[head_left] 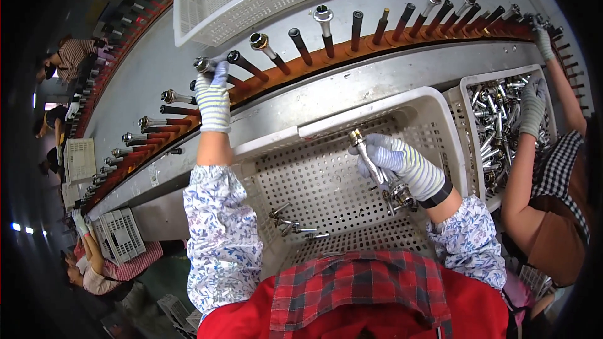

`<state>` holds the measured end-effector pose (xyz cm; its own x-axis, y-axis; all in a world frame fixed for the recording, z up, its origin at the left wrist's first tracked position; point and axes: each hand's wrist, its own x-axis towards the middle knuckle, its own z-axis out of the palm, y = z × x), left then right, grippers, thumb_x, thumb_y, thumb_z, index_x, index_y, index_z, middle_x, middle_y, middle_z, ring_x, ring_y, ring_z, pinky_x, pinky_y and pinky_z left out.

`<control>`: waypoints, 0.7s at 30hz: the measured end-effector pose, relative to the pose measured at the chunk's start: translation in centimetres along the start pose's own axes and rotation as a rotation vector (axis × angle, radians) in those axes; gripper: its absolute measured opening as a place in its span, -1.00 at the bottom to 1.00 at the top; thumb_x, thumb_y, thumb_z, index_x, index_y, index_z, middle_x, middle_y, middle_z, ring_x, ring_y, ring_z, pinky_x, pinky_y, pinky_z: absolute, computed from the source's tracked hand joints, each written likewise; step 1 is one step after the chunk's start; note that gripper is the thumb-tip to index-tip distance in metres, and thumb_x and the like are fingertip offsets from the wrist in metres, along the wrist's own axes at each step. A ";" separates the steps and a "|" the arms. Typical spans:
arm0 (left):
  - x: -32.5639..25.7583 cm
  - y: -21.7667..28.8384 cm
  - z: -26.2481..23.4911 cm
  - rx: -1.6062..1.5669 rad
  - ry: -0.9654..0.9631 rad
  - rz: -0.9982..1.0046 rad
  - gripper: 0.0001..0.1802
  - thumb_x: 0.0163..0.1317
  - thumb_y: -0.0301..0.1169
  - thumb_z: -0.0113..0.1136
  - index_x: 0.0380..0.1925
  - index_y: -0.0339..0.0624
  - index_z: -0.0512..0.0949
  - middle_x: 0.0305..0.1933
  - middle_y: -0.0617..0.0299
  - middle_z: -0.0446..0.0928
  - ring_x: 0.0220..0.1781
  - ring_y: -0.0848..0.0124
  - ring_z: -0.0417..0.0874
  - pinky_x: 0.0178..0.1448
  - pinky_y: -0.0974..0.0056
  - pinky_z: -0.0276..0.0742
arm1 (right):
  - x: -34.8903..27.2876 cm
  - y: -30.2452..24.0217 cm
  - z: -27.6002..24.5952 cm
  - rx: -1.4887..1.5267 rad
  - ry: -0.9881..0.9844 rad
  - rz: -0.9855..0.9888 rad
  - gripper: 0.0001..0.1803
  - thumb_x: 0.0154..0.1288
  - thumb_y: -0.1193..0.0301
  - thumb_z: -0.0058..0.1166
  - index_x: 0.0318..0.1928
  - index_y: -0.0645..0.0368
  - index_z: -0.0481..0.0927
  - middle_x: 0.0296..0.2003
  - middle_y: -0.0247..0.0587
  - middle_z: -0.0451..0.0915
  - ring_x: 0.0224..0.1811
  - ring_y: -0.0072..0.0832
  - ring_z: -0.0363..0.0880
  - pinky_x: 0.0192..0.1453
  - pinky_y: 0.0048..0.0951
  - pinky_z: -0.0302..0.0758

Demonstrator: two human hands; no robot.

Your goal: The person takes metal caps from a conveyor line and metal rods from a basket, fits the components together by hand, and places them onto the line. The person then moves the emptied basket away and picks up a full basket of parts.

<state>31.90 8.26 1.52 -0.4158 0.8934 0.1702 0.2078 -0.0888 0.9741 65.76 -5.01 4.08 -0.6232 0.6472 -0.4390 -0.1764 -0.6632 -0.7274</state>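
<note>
My left hand [213,103], in a striped knit glove, is closed around a shiny tubular metal fitting [203,64] with a flared end, at one of the black posts of the curved orange rail [344,51]. My right hand [408,162], gloved alike, holds several metal fittings over a pale perforated crate [377,104]. One fitting [363,144] sticks up past its fingers, and others hang under the palm. Several loose fittings [290,227] lie at the left of the crate floor. Along the rail, some posts carry similar fittings [322,17], while others are bare, like the black post [300,46].
A white basket [264,9] with a small round dish stands beyond the rail. At right, a co-worker's gloved hand [533,107] is at a crate full of fittings [493,129]; their other hand [543,39] reaches the rail. More people and crates [119,236] are at left.
</note>
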 end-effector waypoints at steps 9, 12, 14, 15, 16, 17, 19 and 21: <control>-12.7 4.1 -0.2 -0.048 -0.162 0.060 -0.52 0.18 -0.42 0.11 0.11 -0.29 0.33 0.13 0.07 0.40 0.16 0.29 0.39 0.28 0.28 0.25 | 0.4 2.0 -0.5 0.036 0.176 -0.203 -0.44 0.23 0.21 0.10 0.10 0.32 0.28 -0.35 -0.22 0.56 -0.38 -0.66 0.51 -0.37 -0.73 0.44; -19.6 7.1 2.2 0.045 -0.692 0.157 -0.49 0.15 -0.43 0.15 0.13 -0.28 0.34 0.10 0.06 0.43 0.09 0.31 0.47 0.18 0.29 0.39 | 0.0 1.1 2.3 -0.111 0.046 -0.242 -0.49 0.23 0.32 0.08 0.11 0.29 0.28 -0.23 -0.24 0.53 -0.38 -0.64 0.52 -0.47 -0.75 0.44; -24.4 3.0 3.5 -0.267 -0.560 -0.239 -0.49 0.16 -0.36 0.16 0.11 -0.28 0.36 0.06 0.05 0.46 0.05 0.34 0.50 0.14 0.29 0.43 | 0.9 4.5 2.8 -0.238 0.026 -0.545 -0.52 0.25 0.35 0.05 0.11 0.29 0.28 -0.19 -0.28 0.51 -0.36 -0.65 0.52 -0.46 -0.75 0.44; -23.8 3.5 3.5 -0.269 -0.551 -0.239 -0.49 0.16 -0.36 0.16 0.11 -0.28 0.36 0.06 0.05 0.46 0.05 0.34 0.50 0.14 0.29 0.43 | 0.5 4.8 3.2 -0.190 0.113 -0.539 -0.59 0.25 0.35 0.06 0.06 0.27 0.35 -0.22 -0.32 0.51 -0.40 -0.69 0.50 -0.47 -0.74 0.43; -22.4 5.0 3.6 -0.254 -0.659 -0.249 -0.51 0.18 -0.35 0.14 0.10 -0.29 0.37 0.04 0.04 0.48 0.04 0.34 0.50 0.13 0.28 0.43 | 0.2 4.2 3.2 -0.194 0.104 -0.534 -0.59 0.25 0.35 0.06 0.06 0.27 0.35 -0.22 -0.32 0.51 -0.40 -0.69 0.50 -0.47 -0.74 0.43; -20.9 6.2 3.8 -0.236 -0.766 -0.260 -0.53 0.20 -0.33 0.12 0.08 -0.29 0.38 0.02 0.03 0.49 0.03 0.34 0.51 0.12 0.28 0.43 | -0.5 3.1 3.0 -0.222 0.167 -0.339 -0.62 0.26 0.35 0.05 0.03 0.26 0.38 -0.26 -0.34 0.51 -0.43 -0.72 0.48 -0.48 -0.74 0.42; -18.3 7.1 4.2 -0.356 -0.779 -0.173 -0.70 0.25 -0.37 0.02 -0.08 -0.33 0.44 -0.04 0.06 0.53 0.02 0.35 0.52 0.09 0.30 0.44 | -1.2 2.1 3.4 -0.155 0.279 -0.205 -0.69 0.27 0.34 0.04 -0.04 0.23 0.44 -0.38 -0.38 0.53 -0.53 -0.77 0.43 -0.52 -0.74 0.39; -15.9 8.8 4.9 -0.187 -0.858 0.000 -0.77 0.19 -0.44 0.02 -0.20 -0.34 0.46 -0.08 0.04 0.54 -0.02 0.24 0.57 0.06 0.27 0.47 | -1.0 2.2 3.1 -0.107 0.270 -0.202 -0.71 0.27 0.34 0.03 -0.05 0.22 0.45 -0.38 -0.38 0.53 -0.54 -0.77 0.43 -0.53 -0.74 0.38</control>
<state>44.66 -4.52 6.63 0.4087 0.9097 0.0729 0.0284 -0.0926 0.9953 63.64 -8.27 4.56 -0.3571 0.8470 -0.3937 -0.1861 -0.4776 -0.8587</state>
